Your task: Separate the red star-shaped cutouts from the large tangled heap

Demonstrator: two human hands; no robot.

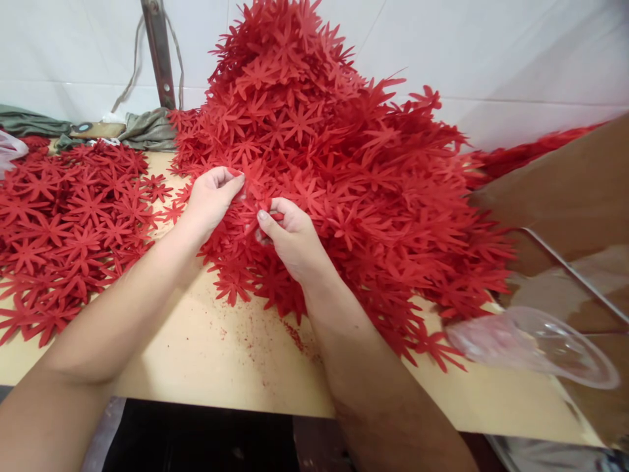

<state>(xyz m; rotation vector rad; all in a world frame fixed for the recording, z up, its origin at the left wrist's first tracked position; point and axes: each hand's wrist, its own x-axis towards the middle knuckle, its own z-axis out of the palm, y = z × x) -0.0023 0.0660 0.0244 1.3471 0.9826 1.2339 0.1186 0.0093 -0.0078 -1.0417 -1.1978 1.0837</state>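
Observation:
A tall heap of red flower-shaped fabric cutouts (354, 164) rises in front of me, each with several narrow petals. Both my hands are at its near side. My left hand (216, 193) pinches a red petal cutout between thumb and fingers. Just to its right and a little lower, my right hand (285, 229) has its thumb pressed against curled fingers, with red petals caught between them. Whether both hands hold the same cutout is hard to make out against the red behind.
A flatter spread of red cutouts (73, 223) covers the table's left. Red crumbs dot the pale tabletop (196, 354). At right are a clear plastic container (540, 347) and a cardboard box (565, 190). A metal bracket (160, 52) and grey-green cloth (147, 130) are by the white wall.

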